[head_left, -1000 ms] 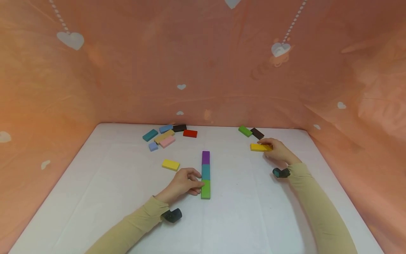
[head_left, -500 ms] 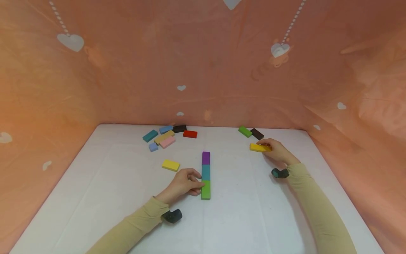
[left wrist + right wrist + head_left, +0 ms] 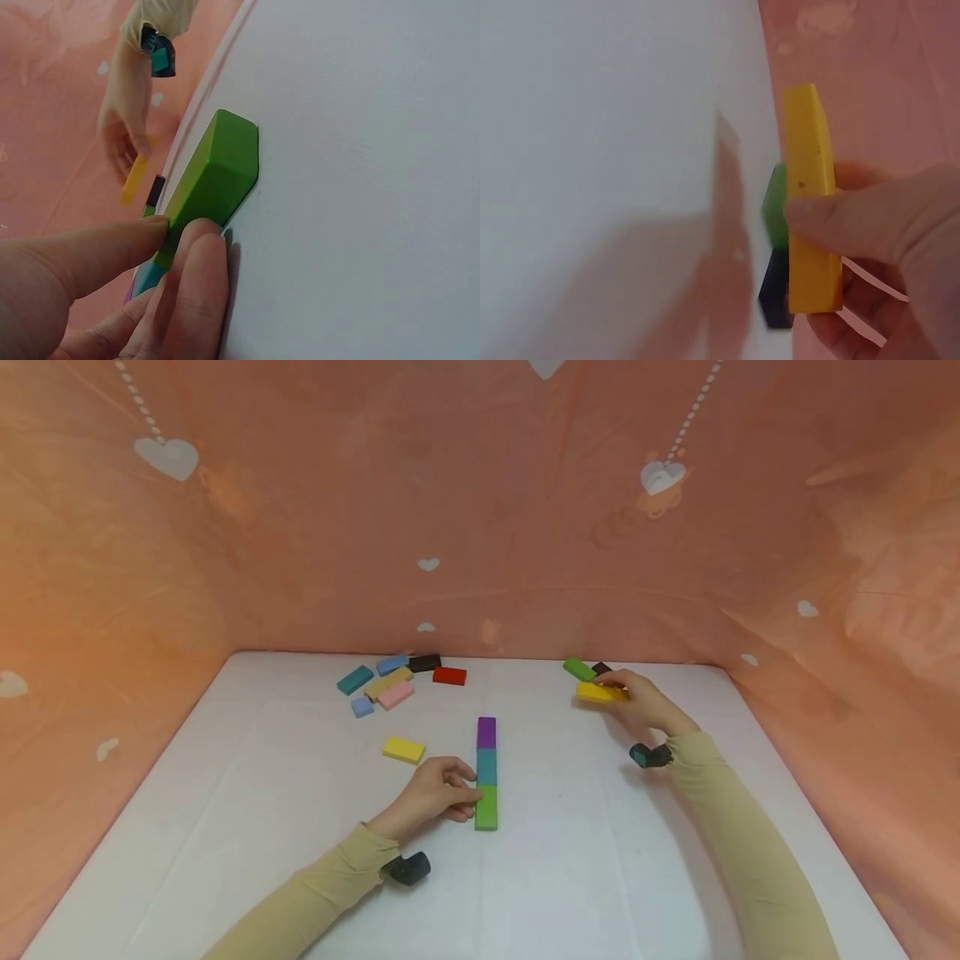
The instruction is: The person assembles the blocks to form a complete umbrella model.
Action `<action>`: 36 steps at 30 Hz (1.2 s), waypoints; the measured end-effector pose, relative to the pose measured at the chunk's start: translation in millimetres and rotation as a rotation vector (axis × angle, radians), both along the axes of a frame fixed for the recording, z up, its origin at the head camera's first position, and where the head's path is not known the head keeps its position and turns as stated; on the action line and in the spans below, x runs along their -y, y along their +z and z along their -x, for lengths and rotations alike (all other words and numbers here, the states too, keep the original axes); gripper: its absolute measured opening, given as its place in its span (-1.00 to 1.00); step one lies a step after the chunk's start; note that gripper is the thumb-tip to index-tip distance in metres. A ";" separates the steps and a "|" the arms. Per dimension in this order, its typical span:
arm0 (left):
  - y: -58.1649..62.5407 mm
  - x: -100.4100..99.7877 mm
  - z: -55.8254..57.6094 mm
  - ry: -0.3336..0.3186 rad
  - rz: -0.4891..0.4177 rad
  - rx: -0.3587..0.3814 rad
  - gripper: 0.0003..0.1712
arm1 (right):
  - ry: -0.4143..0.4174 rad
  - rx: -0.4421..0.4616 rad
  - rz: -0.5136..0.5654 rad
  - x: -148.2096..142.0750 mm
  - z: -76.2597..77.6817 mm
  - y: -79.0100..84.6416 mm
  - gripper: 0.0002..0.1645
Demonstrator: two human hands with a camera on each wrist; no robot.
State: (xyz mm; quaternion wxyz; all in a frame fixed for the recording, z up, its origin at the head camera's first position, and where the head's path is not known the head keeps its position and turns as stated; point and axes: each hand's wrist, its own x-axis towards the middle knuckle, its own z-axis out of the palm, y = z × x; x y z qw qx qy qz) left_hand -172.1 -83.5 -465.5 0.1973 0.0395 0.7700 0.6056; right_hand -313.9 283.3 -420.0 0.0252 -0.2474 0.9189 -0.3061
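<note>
My right hand point(image 3: 647, 703) pinches a yellow block point(image 3: 810, 255) between thumb and fingers, raised above the white table with its shadow apart from it. My left hand point(image 3: 435, 792) rests low beside a row of three blocks laid end to end. That row has a green block point(image 3: 487, 810) nearest me, a teal block point(image 3: 487, 767) in the middle and a purple block point(image 3: 487, 732) at the far end. In the left wrist view, the thumb point(image 3: 135, 238) touches the near green block's edge, and the other fingers lie along its side without wrapping round it.
Beyond the right hand lie another green block point(image 3: 579, 669) and a partly covered dark block point(image 3: 602, 667). Left of the row is another yellow block point(image 3: 403, 750). Several mixed blocks, including a red block point(image 3: 449, 676), lie at the back left. A pink curtain point(image 3: 480, 527) encloses the table.
My right hand has lifted the yellow block off the table and carried it slightly left and away from me, partly covering the dark block. The left hand and the row have stayed put.
</note>
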 end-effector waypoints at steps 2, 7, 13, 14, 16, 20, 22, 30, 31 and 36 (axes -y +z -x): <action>0.4 -0.2 0.1 -0.002 0.001 -0.002 -0.61 | 0.016 -0.004 0.006 6.9 1.2 4.0 -0.55; 1.5 -1.3 0.7 -0.003 0.004 0.001 -0.62 | 0.029 0.028 -0.002 26.2 1.1 10.9 -0.53; 1.9 -2.0 0.1 -0.003 0.005 0.007 -0.62 | 0.098 -0.024 -0.007 50.5 0.0 8.6 -0.60; 1.9 -2.1 -0.1 -0.004 0.004 0.007 -0.61 | 0.106 -0.032 0.000 54.3 -0.6 7.7 -0.60; 2.2 -2.3 -0.5 -0.004 0.001 0.009 -0.61 | 0.108 -0.038 0.015 61.9 -1.4 5.2 -0.61; 2.4 -3.0 -0.2 -0.001 -0.001 0.011 -0.62 | 0.103 -0.025 0.050 76.2 -4.2 -0.5 -0.61; 2.2 -3.1 0.3 0.000 0.001 0.010 -0.62 | 0.104 -0.008 0.054 82.8 -4.4 -4.9 -0.61; 1.1 -2.4 2.0 -0.006 0.004 -0.001 -0.62 | 0.114 0.045 0.054 103.9 -1.6 -18.2 -0.61; 1.2 -2.2 2.1 -0.006 0.003 -0.002 -0.63 | 0.116 0.042 0.051 105.6 -0.9 -19.9 -0.60; 1.8 -2.0 1.8 -0.009 0.001 -0.004 -0.63 | 0.107 0.056 0.053 111.7 -0.2 -24.9 -0.58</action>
